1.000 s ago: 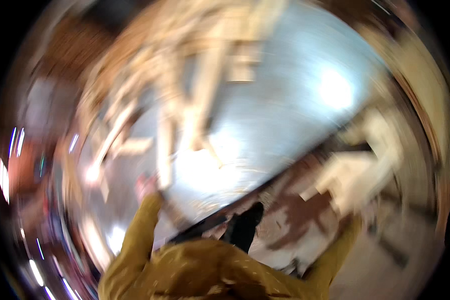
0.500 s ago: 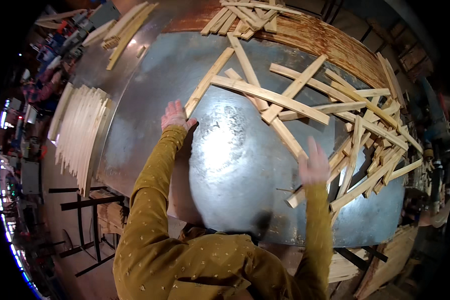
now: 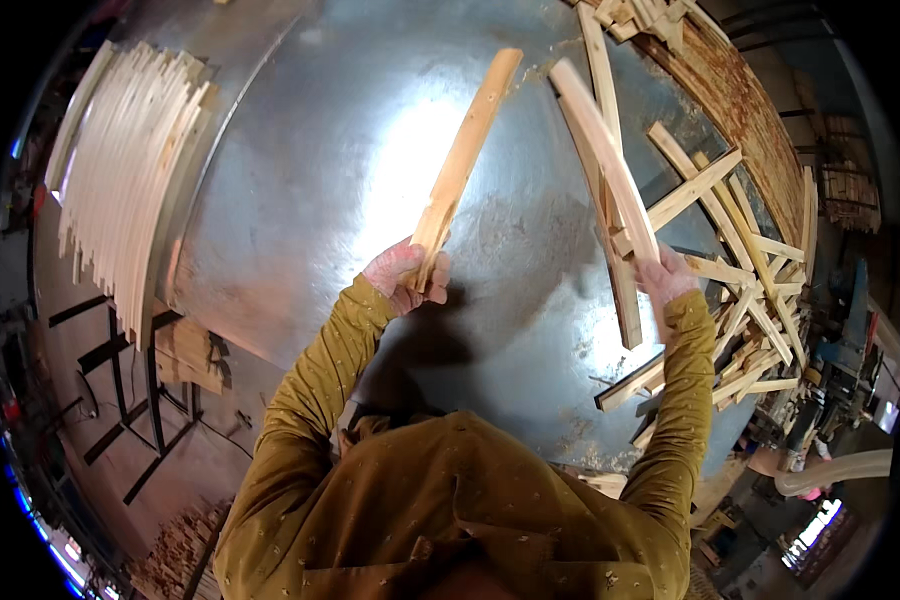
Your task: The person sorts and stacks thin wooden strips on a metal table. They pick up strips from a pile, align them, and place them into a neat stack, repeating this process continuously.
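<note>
My left hand (image 3: 408, 277) is closed around the near end of a wooden strip (image 3: 470, 150), which slants up and away over the metal table (image 3: 300, 170). Another pale wooden strip (image 3: 610, 160) is held by its near end in my right hand (image 3: 667, 276), its far end tilted toward the left. Beneath and beside that second strip lie more loose strips, one of them a long strip (image 3: 625, 300) on the tabletop. A jumbled pile of strips (image 3: 760, 290) spreads to the right of my right hand.
On the far left a neat row of pale strips (image 3: 130, 170) lies side by side. A rusty board (image 3: 730, 110) runs along the table's far right edge. Black metal stand legs (image 3: 120, 350) rise at the lower left, and a pale hose (image 3: 830, 472) shows at lower right.
Both hands have picked up a strip each; before, the left touched one and the right was empty. The view has shifted, and the strips that lay crossed in the middle are rearranged.
</note>
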### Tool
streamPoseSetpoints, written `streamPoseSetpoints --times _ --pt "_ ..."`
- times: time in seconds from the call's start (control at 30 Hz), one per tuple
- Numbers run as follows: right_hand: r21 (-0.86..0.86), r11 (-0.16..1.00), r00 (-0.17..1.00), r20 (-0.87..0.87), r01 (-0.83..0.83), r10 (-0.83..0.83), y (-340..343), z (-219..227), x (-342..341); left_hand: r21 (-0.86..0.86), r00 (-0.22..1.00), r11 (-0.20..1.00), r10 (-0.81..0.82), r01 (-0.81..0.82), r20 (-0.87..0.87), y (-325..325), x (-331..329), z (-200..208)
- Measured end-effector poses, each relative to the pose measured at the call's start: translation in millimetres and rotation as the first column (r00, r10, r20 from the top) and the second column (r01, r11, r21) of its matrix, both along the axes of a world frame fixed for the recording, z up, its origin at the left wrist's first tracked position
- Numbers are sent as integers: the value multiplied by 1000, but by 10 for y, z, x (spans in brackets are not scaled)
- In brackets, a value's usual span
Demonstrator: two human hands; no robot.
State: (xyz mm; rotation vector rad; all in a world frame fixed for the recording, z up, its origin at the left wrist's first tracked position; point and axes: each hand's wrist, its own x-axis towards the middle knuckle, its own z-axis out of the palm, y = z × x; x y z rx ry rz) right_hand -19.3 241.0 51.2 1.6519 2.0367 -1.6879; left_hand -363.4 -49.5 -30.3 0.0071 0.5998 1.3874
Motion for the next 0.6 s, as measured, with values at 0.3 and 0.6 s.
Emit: streamPoseSetpoints --times 0.3,0.6 --pt "288 907 952 93 -307 292 -785 -528 -1609 -152 997 986 76 -71 25 183 665 -138" --pt "590 718 795 601 -369 -85 259 -661 -996 -71 998 996 50 -47 42 217 671 47"
